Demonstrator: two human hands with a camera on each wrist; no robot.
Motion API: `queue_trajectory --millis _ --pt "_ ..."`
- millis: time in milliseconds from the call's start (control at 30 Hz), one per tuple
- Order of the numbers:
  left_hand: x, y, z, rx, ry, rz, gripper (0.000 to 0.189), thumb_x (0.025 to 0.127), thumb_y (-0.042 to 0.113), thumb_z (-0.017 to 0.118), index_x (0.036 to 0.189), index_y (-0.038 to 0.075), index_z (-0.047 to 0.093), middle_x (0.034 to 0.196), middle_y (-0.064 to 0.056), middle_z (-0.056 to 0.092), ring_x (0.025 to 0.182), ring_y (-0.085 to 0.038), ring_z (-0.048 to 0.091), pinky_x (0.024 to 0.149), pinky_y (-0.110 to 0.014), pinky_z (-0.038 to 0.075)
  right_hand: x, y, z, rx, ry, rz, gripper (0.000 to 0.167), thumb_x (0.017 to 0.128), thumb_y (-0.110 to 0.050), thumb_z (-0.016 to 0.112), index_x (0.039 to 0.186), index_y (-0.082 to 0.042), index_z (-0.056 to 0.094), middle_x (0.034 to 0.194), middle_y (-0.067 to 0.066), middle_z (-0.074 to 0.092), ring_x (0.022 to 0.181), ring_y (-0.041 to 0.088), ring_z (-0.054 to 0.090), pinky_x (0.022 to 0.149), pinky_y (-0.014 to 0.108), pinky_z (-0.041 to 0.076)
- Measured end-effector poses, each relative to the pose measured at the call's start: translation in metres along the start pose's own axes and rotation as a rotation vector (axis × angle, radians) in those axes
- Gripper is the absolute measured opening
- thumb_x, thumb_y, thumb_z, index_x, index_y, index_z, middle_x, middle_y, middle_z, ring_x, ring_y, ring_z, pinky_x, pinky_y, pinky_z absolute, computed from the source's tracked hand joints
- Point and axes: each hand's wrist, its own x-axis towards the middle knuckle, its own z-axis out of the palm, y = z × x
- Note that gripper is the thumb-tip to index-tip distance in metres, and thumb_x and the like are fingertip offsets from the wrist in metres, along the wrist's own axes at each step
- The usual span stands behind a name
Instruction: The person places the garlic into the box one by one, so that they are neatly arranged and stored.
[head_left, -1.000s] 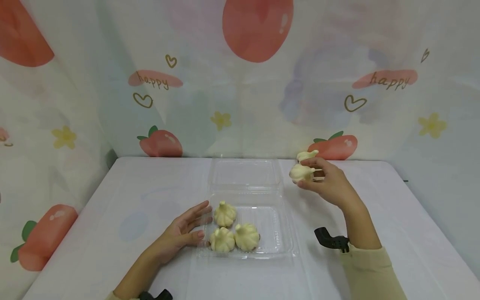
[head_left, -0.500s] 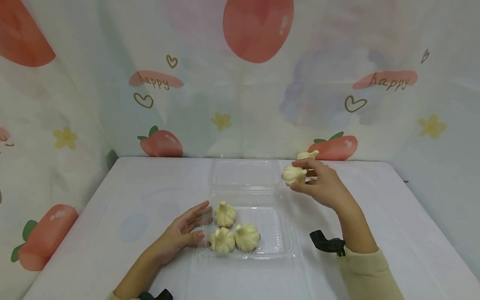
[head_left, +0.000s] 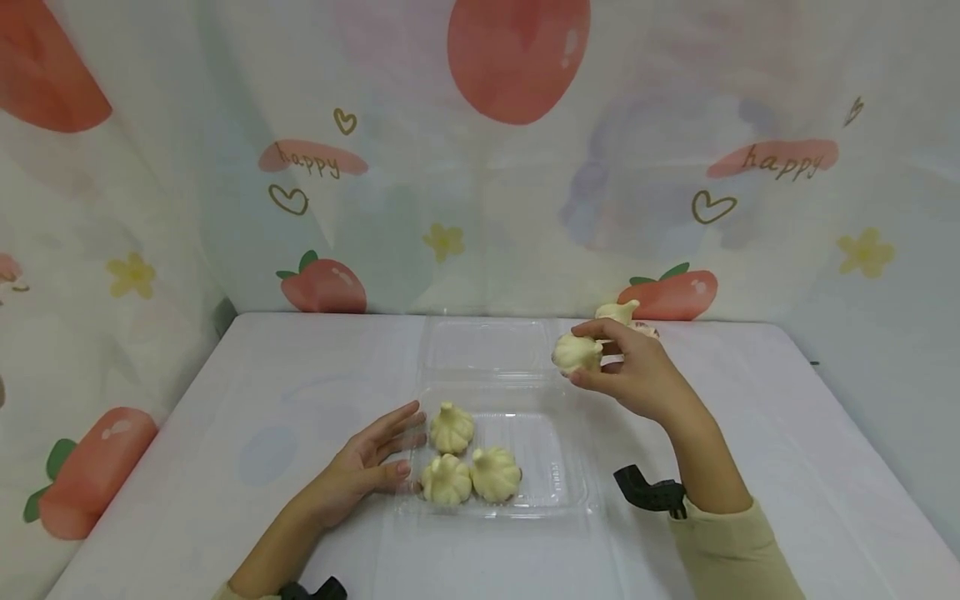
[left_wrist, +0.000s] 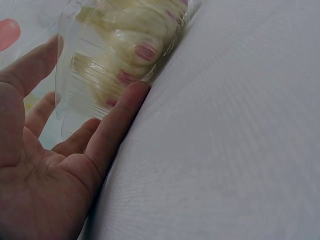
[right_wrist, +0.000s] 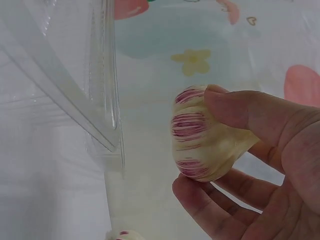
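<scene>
My right hand (head_left: 633, 367) holds a garlic bulb (head_left: 576, 354) between thumb and fingertips, to the right of the clear plastic box's raised lid. In the right wrist view the bulb (right_wrist: 192, 135) shows purple streaks on its base, with its stem toward the palm. Three pale garlic bulbs sit in the left part of the clear plastic box (head_left: 577, 505): one at the back (head_left: 452, 427), one at the front (head_left: 446, 481), one beside it (head_left: 496, 475). My left hand (head_left: 367, 462) rests against the box's left side, fingers extended; the left wrist view shows fingertips at its wall (left_wrist: 85, 95).
The box's clear lid (head_left: 487, 346) lies opened back behind it. More garlic stands behind my right hand: one bulb (head_left: 617, 312) near the table's back edge, and another (head_left: 647, 331) mostly hidden. A printed cloth backdrop (head_left: 510, 225) rises behind the white table (head_left: 300, 350).
My right hand has carried the garlic bulb leftward, toward the box, uncovering part of another bulb behind it. The left hand and the bulbs in the box have stayed put.
</scene>
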Motion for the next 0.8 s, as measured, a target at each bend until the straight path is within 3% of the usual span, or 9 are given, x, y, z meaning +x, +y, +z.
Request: queue_trajectory --millis 800 --pt "0.000 0.001 -0.001 -0.001 0.009 -0.007 0.074 0.099 0.007 0.060 0.160 0.019 0.021 0.164 -0.011 0.022 0.147 -0.037 0.028 0.096 -0.041 0.051 -0.004 -0.022 0.017 -0.050 -0.092 -0.098 0.049 0.082 -0.018 0.083 0.126 -0.016 0.063 0.123 0.001 0.065 0.109 0.027 0.062 0.090 0.043 0.056"
